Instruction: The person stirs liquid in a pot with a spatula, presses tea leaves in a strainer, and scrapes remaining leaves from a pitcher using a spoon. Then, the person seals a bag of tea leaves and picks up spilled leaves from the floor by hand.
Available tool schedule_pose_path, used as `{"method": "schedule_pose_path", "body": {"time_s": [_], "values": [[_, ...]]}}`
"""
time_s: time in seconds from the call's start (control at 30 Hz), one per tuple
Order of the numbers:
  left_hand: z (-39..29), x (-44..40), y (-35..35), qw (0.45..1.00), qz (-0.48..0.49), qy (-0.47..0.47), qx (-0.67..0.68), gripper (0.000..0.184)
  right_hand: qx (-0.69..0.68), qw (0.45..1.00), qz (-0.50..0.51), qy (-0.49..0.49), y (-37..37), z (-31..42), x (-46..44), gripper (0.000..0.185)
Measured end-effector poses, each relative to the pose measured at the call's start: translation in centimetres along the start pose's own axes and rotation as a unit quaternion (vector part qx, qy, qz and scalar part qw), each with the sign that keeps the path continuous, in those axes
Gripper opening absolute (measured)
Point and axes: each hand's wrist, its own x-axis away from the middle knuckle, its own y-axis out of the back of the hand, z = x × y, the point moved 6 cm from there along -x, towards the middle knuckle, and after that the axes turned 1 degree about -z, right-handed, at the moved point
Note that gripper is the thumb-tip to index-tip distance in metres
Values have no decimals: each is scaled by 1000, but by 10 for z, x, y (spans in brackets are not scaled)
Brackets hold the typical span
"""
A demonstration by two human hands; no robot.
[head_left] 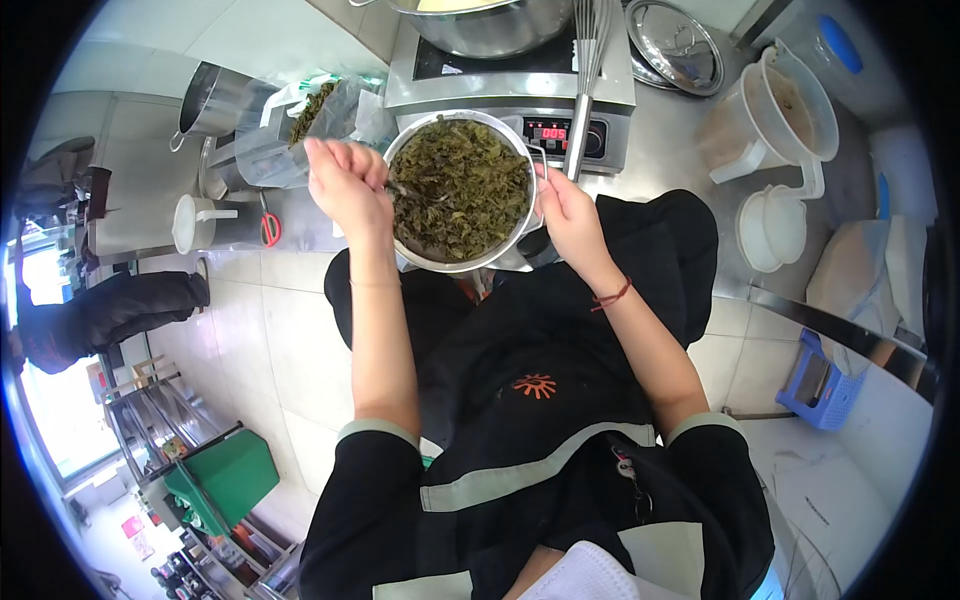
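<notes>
Head view: round metal pot, filled with dark, wet-looking leaves, just above centre toward twelve o'clock. At eleven, left hand with fingers curled into a fist, apparently around a metal utensil dipping into the leaves from the pot's nine-o'clock side; inner grip hidden. At one, right hand with fingers nearly together, closed on the wire handle at the pot's three-o'clock side. Probably gripped there to steady the pot against the push of the utensil from across. Pot close to the dark apron, likely for easy reach; impossible to tell how supported underneath.

Beyond, at twelve, induction cooker with red digits lit and large pot on top. Toward one, whisk lying along the cooker's side, handle pointing back toward the right hand, perhaps for quick pickup. Farther out at one, shiny lid on the steel tabletop; at two, translucent pitcher and small white jug. Around ten to eleven, plastic bag with more leaves, red-handled scissors and white cup.

Pale tiled floor below; at nine, another person in dark trousers; at eight, green bin; at four, blue plastic basket.
</notes>
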Motion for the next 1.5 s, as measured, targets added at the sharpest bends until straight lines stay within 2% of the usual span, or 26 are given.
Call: {"method": "schedule_pose_path", "body": {"time_s": [0.1,0.33,0.47,0.77,1.0,1.1,1.23,1.33,1.5], "values": [[-2,-14,-9,999,6,48,-5,45,-11,1000,3,3,-1,0,-2,29],[-26,15,-31,999,21,17,-25,46,-15,1000,2,1,-1,0,-1,30],[-17,22,-32,999,23,24,-39,46,-43,999,1,-15,-1,2,1,31],[6,12,-12,996,-62,33,-45,43,-7,1000,-8,-28,-2,-2,1,32],[14,-18,-13,997,-38,59,-43,42,-5,1000,-15,-4,-1,0,2,31],[10,-24,-23,993,5,108,-38,41,-30,999,-6,-9,-1,3,1,31],[-25,-11,-39,996,28,71,-40,43,-5,1000,-15,2,-1,-3,0,31],[-13,8,-42,995,41,63,-68,45,-21,1000,-19,-8,-2,-3,1,31],[10,34,-36,994,-16,34,-98,46,30,999,-33,21,0,-4,-1,26]]}}
